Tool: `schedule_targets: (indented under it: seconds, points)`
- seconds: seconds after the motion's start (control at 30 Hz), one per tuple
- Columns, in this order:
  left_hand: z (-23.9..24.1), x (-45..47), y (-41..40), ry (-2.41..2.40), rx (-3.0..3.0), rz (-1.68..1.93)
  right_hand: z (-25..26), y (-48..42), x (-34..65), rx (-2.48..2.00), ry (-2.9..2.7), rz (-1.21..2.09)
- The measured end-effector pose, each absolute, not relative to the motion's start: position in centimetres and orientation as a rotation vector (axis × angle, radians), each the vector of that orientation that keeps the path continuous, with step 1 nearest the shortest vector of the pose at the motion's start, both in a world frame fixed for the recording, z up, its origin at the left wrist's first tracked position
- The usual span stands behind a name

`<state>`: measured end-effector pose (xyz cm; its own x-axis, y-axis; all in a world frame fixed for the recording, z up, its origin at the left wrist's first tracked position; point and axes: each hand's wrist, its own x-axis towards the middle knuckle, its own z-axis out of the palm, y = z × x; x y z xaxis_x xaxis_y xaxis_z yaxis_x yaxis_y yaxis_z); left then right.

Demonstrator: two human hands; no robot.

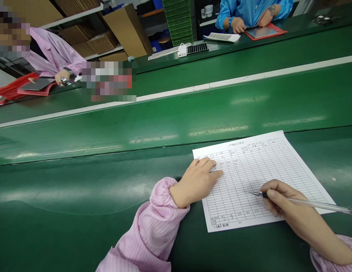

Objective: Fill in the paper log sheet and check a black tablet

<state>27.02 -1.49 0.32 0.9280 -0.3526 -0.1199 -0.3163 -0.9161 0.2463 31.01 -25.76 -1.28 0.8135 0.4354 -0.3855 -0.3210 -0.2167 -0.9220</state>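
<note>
A white printed form (266,162) with a ruled table lies at a slant on the green work surface. Handwritten entries show near its top and along its bottom rows. My left hand (199,179) rests flat on the form's left edge, fingers spread. In my right hand (289,207) is a clear-barrelled pen (314,203), pinched between thumb and fingers. The pen's metal tip points left over the middle of the table grid; whether it touches the paper I cannot tell. Both wrists come out of pink striped sleeves.
Beyond the green conveyor belt (164,121), a person in blue handles a dark panel on a red sheet (280,31). A person in pink works at the far left. A white power adapter (182,50) and a black slotted tray (197,48) sit on the far bench.
</note>
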Motion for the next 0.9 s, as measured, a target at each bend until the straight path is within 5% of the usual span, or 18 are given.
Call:
schedule_targets:
  seconds: [0.9]
  points:
    - [1.9, 26.1, -2.4, -0.585, 2.924, -0.567, -0.3, -25.0, 28.9, -1.810, -0.463, 0.383]
